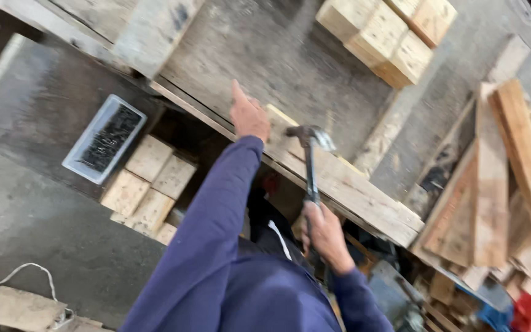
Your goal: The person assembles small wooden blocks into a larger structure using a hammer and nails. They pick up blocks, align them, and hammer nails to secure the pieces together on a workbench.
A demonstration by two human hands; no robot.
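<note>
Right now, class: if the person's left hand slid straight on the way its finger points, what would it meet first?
The left hand rests on the wooden plank, finger pointing up the picture. Beyond it lies only the grey board; nothing else seems to stand in that line, though depth is unclear.

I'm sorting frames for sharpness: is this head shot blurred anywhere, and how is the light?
Head view: tilted, with motion blur smearing the plank pile at right; the hammer in the right hand and the left hand are soft but readable. Light is flat daylight, without glare; deep shadow lies under the bench plank.
</note>
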